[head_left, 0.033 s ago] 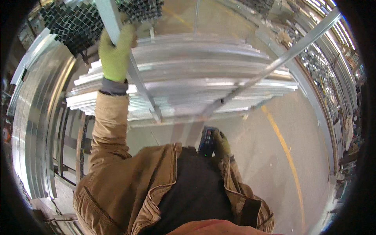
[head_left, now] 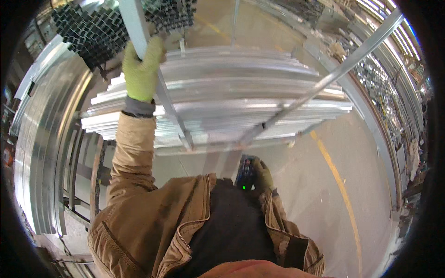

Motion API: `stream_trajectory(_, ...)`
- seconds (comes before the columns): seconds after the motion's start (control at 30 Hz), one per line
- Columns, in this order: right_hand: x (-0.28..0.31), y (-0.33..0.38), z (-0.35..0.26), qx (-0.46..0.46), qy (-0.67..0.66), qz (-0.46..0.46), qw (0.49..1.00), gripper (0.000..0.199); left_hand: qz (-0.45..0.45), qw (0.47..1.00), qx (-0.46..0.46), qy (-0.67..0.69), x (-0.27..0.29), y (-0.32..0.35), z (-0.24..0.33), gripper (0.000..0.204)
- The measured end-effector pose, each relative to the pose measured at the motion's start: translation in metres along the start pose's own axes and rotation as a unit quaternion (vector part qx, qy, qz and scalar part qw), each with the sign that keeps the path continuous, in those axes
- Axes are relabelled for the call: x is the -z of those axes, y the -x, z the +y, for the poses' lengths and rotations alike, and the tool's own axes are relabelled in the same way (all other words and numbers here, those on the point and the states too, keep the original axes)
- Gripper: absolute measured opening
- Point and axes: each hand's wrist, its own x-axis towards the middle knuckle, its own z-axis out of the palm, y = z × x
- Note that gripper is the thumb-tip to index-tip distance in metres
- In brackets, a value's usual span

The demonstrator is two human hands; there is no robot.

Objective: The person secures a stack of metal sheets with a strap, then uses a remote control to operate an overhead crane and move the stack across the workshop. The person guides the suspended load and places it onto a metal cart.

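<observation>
My left hand (head_left: 143, 72), in a yellow-green glove, reaches forward and is wrapped round a grey metal bar (head_left: 168, 101). The bar runs down to the near edge of a stack of long, shiny metal profiles (head_left: 250, 85). Close to my body on the right, my right hand (head_left: 263, 177), also gloved, holds a dark handheld remote control (head_left: 245, 171) with buttons and a lit green light. A second metal bar (head_left: 324, 85) slants from the stack's near edge to the upper right; neither hand touches it. My right fingers are partly hidden behind the remote.
Long silvery profiles (head_left: 39, 153) lie on a dark rack (head_left: 95, 180) at my left. Dark square tubes (head_left: 92, 34) are stacked end-on at the far left. A yellow line (head_left: 340, 180) crosses the concrete floor (head_left: 306, 185) on the right, near a long metal rail (head_left: 378, 129).
My left hand and the bar sit slightly lower and further right in the picture. The remote's green light shows brighter. Both hands keep their hold.
</observation>
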Motion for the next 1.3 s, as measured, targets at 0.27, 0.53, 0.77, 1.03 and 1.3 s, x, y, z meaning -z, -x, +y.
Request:
stream_trajectory(0.27,0.03,-0.011,0.033,-0.089,-0.117,-0.023,0.989,0.051,-0.003,0.992,0.072,-0.102,0.006,0.025,-0.009,0.044)
stream_trajectory(0.53,0.011,0.003,0.026,-0.033,0.026,-0.003,0.999,0.064,-0.061,0.98,0.107,-0.154,0.023,0.05,-0.039,0.054)
stream_trajectory(0.77,0.033,0.003,0.058,-0.153,0.01,-0.02,0.988,0.056,-0.029,0.95,0.152,-0.271,0.024,0.085,-0.039,0.057)
stream_trajectory(1.03,0.038,0.073,0.029,-0.061,0.061,-0.064,0.994,0.061,-0.074,0.947,0.192,-0.248,0.051,0.127,-0.097,0.067)
stream_trajectory(1.3,-0.006,0.079,-0.013,-0.237,-0.224,0.161,0.931,0.042,-0.029,0.952,0.063,-0.298,0.066,0.157,-0.172,0.035)
